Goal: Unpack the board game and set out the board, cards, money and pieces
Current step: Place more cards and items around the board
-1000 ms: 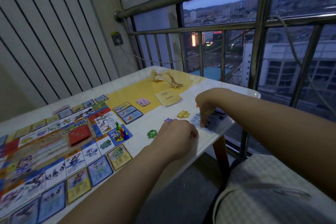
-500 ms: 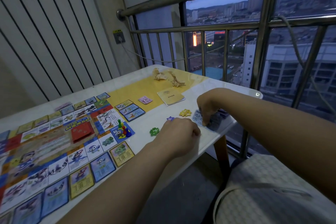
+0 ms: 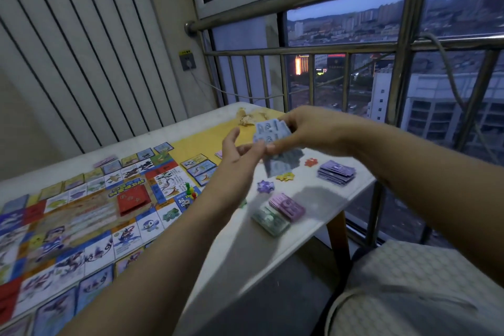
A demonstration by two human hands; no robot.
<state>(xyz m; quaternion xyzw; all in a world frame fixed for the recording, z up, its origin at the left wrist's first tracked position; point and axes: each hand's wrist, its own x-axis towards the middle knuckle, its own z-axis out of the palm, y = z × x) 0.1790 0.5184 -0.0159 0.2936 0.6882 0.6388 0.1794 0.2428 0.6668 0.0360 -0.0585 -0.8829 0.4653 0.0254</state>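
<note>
My right hand (image 3: 302, 128) pinches blue money bundle (image 3: 271, 131), up in air. My left hand (image 3: 237, 155) loose, just touches bundle's 8 o'clock side. Purple pile (image 3: 336, 172) on counter (image 3: 313, 199) at 4 o'clock, nearer right hand.

Left hand (image 3: 237, 154), right hand (image 3: 304, 128), bare forearms (image 3: 163, 254), pale lattice-patterned garment (image 3: 409, 289) over lap

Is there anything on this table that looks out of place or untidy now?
Yes, two things. A crumpled wrapper lies at the far end of the table, loose litter beside the game parts. The purple note stack near the right edge is skewed, its notes slipped unevenly.
</note>
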